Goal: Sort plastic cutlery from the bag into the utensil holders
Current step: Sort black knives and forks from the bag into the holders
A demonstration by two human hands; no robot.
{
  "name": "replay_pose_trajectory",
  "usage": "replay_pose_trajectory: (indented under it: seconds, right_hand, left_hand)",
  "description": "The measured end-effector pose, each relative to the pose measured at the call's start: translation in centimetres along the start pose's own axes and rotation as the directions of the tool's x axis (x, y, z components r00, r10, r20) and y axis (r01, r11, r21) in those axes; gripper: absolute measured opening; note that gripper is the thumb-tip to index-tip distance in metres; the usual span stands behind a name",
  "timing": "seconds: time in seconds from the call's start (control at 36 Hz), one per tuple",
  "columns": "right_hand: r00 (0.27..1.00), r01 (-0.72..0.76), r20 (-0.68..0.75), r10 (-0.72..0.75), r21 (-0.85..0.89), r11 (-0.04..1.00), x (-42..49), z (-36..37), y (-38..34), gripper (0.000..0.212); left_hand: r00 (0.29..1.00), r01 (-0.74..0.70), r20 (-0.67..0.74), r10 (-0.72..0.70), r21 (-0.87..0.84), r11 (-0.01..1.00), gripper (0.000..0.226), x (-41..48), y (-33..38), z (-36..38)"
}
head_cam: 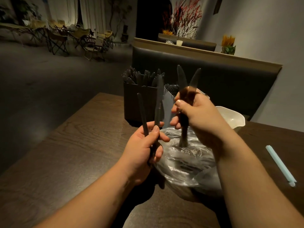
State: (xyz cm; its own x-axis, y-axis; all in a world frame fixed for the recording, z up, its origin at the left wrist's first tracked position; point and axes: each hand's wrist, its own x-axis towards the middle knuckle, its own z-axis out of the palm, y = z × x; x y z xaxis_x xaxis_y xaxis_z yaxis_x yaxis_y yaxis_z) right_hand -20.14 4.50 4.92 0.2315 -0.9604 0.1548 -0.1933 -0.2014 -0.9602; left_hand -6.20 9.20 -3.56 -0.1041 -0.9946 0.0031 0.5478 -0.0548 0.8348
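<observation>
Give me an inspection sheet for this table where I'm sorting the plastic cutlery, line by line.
Surface: dark wood-grain table, dimly lit.
Job's things: clear plastic bag holding black cutlery, between the forearms; black utensil holder packed with cutlery; grey holder beside it.
Clutter: wrapped straw lying on the table's right side; white container behind the bag.
Grippers: left hand grips black cutlery pieces upright; right hand grips black knives, blades up.
Cables: nothing seen.
Surroundings: booth seat behind the holders; folding chairs far off on the left.
</observation>
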Motion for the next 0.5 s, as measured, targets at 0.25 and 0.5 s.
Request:
replay_pose_trajectory:
  seconds: [0.25, 0.5]
  right_hand:
    - [0.995, -0.094, 0.033, 0.092, 0.083, 0.992, 0.2, 1.5, 1.7, 0.019]
    - [0.986, -0.025, -0.151, 0.075, 0.306, 0.952, 0.8, 0.3, 0.4, 0.016]
  left_hand:
    - [0.991, 0.047, 0.12, -0.061, 0.118, 0.992, 0.022, -0.3, -0.2, -0.1]
    - [0.998, 0.053, -0.029, -0.05, 0.129, 0.99, 0.013, 0.2, -0.8, 0.0]
